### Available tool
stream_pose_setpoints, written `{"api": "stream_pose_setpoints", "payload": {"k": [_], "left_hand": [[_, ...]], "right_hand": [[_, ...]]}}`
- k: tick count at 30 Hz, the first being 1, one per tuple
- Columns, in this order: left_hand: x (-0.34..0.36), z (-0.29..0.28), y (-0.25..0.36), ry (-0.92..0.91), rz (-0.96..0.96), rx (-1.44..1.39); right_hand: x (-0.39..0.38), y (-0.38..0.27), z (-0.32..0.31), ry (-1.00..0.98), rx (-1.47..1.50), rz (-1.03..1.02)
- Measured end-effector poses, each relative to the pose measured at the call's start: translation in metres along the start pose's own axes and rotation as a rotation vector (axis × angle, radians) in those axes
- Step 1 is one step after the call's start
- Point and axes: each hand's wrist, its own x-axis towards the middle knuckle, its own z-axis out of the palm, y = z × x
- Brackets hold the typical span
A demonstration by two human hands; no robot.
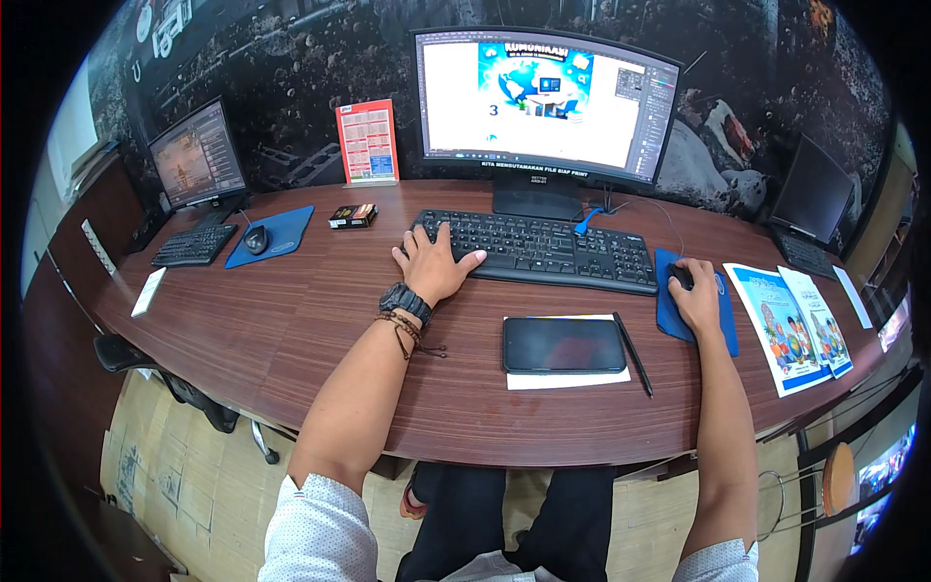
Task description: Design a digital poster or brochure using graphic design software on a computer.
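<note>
In the head view, the left hand [436,270] lies palm down with its fingers spread well apart, gripping nothing, its fingertips over the left end of the keyboard [543,254] and its thumb pointing right along the near edge; the right hand [693,291] is curved closed over the mouse [682,277], though its palm side is hidden; the mouse sits under those fingers on a blue pad [671,318], which lies just beside the keyboard's right end; the relation that matters is this: the keyboard's long axis runs from the left hand's fingers away to the right, almost to the right hand, so the left hand is nearer the letter keys and the right hand nearer the far end; the monitor [543,107], lit, stands beyond both hands; nearer the body, between the two forearms, a dark phone [562,345] rests on white paper [572,381], with a pen [633,355] slanting just beside it, toward the right hand; to the right of that hand lie booklets [776,325]; well left of the left hand is a second mouse [255,240].
</note>
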Motion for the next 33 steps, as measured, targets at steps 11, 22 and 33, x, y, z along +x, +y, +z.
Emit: {"api": "stream_pose_setpoints", "payload": {"k": [11, 22, 33], "left_hand": [[-0.001, -0.001, 0.001, -0.005, -0.003, 0.007], [-0.002, -0.002, 0.001, -0.001, 0.003, -0.003], [0.0, -0.002, 0.001, -0.007, 0.005, 0.003]], "right_hand": [[0.0, 0.001, 0.001, -0.011, -0.006, 0.019], [0.001, 0.004, 0.003, -0.007, 0.002, 0.012], [-0.001, -0.007, -0.001, 0.003, -0.012, 0.0]]}}
